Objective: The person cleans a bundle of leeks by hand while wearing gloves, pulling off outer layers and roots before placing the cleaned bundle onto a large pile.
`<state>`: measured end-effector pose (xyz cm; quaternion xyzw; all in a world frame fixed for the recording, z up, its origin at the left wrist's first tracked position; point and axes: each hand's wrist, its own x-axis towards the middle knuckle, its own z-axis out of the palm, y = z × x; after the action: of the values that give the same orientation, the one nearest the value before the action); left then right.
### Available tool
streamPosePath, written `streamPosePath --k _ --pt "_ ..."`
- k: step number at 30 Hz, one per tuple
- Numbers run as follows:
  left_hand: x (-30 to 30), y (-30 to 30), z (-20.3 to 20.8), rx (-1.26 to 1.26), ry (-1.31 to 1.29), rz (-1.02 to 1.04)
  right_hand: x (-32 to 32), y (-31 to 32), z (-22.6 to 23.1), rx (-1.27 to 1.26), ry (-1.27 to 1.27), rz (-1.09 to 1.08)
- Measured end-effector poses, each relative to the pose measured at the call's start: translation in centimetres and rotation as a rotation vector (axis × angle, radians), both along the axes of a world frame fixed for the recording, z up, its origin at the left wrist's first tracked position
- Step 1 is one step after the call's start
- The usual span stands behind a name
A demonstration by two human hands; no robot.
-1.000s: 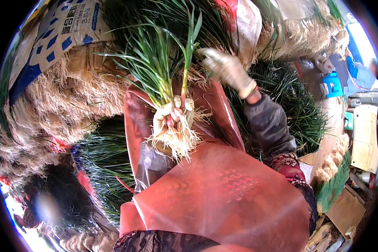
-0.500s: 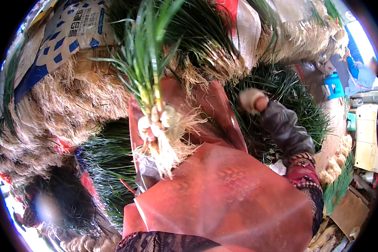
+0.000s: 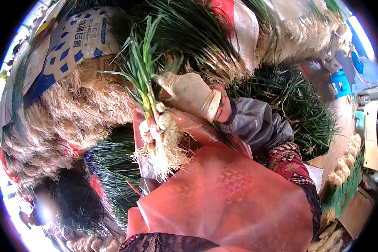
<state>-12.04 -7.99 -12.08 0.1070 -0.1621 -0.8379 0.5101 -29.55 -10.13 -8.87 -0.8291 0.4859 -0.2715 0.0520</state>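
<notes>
"So, how many hands are there?"

"Two, both gloved. The left hand (image 3: 165, 121) is closed around one bunch of green onions (image 3: 146, 93), bulbs and pale roots hanging over one red apron (image 3: 239, 210). The right hand (image 3: 188, 93) is partly curled beside the leaves; I can't tell whether its fingertips pinch any."

"Can you count the stems?"

"No, they overlap too much. Around them I count one blue stool (image 3: 341, 83), one white-and-blue printed sack (image 3: 73, 44) and one red-and-white sack (image 3: 242, 35), with another person (image 3: 368, 70) at the far right."

"What differs from half a second ago?"

"Mainly the right hand. It was a blur over the dark green pile (image 3: 290, 105) on the right, well apart from the bunch; now it's up against the leaves, and sharper."

"And the bunch?"

"Same left-hand grip, roots still above the apron. Its leaves ran to the picture's top edge; now they end below it."
</notes>
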Motion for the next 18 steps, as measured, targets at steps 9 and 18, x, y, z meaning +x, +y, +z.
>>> streamPosePath --k 9,18 --pt "6.5 3.8 0.3 0.003 -0.102 0.242 -1.7 0.3 -0.5 -0.24 0.051 0.159" --pt "15.5 20.4 2.8 0.119 -0.557 0.664 -12.0 -2.0 -7.9 0.428 0.5 0.077"
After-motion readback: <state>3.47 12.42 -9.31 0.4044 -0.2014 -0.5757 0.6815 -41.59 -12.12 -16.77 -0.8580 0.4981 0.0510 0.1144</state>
